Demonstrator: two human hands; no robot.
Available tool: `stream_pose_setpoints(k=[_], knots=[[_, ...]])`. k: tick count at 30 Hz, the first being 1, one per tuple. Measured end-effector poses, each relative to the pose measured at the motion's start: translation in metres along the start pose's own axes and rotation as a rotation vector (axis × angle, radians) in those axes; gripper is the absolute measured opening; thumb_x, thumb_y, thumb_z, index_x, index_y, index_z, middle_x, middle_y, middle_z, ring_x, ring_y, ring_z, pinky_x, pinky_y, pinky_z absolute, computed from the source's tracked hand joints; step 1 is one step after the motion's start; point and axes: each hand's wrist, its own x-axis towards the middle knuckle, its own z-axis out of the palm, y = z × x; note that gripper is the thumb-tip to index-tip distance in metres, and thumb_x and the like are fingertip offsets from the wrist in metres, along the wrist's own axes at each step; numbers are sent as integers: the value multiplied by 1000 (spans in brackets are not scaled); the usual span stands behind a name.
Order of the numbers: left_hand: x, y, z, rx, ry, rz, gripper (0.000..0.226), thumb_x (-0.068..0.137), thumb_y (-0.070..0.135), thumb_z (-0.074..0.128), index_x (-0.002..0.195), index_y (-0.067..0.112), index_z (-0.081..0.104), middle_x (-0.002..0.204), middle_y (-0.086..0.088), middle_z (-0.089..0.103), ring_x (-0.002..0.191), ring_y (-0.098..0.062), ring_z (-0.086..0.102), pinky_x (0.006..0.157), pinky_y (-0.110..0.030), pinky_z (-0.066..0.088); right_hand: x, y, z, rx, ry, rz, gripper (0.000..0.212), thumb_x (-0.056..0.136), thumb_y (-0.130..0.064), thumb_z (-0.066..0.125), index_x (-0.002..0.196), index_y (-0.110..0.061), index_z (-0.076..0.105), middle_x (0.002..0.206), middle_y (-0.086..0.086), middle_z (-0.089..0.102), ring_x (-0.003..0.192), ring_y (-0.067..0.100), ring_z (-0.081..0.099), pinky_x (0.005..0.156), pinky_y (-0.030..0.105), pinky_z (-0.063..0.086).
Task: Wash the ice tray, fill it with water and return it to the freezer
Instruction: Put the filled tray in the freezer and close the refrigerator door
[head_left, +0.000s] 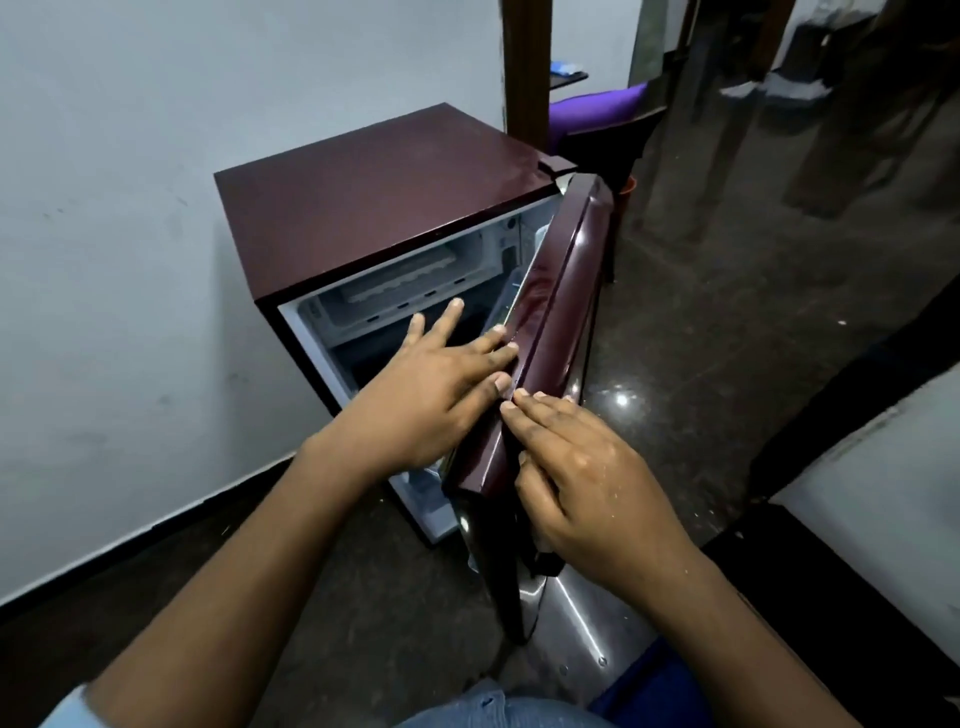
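Standing over the small maroon fridge (374, 208), I have both hands on the top edge of its door (561, 291), which hangs partly open to the fridge's right. My left hand (431, 384) is open, fingers straight and spread, reaching across the fridge's opening with the fingertips touching the inner side of the door's edge. My right hand (587, 478) is open too, lying flat on the door's top edge nearer its free corner, fingers stretched along it and almost meeting the left fingertips. The pale ice tray (400, 283) lies inside the fridge, in the freezer compartment (332, 317) at the top, just beyond my left fingers and apart from them. A white wall (130, 208) stands to the fridge's left and behind it, and dark glossy floor (701, 338) spreads to its right.
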Motion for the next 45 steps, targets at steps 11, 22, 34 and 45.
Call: stream_pose_setpoints(k=[11,22,34,45], knots=[[-96,9,52,220,460,-145,50,106,34,44,144,8,64,151,-11,61,147,-30,50,125,-51,35,40,3,34,129,29,-148,47,100,-23,49,142,-11,64,146,9,58,122,24,53,103,38,50],[-110,-56,48,216,574,-162,45,106,35,53,143,13,66,151,-2,61,153,-28,42,125,-52,36,43,-13,98,419,242,-50,28,97,-12,62,123,-10,71,127,0,63,118,18,58,102,36,49],[-96,-138,6,3,574,-40,39,102,37,58,130,17,75,136,4,72,145,-21,53,126,-50,35,56,-26,185,1149,3,663,49,110,-41,39,104,-8,75,100,4,79,96,10,74,81,19,54],[41,-269,-104,171,130,-116,58,109,54,26,162,34,40,177,-1,17,164,-30,8,131,-57,5,92,-46,228,1132,77,640,58,96,-63,44,68,-22,73,70,1,69,70,17,65,71,38,49]])
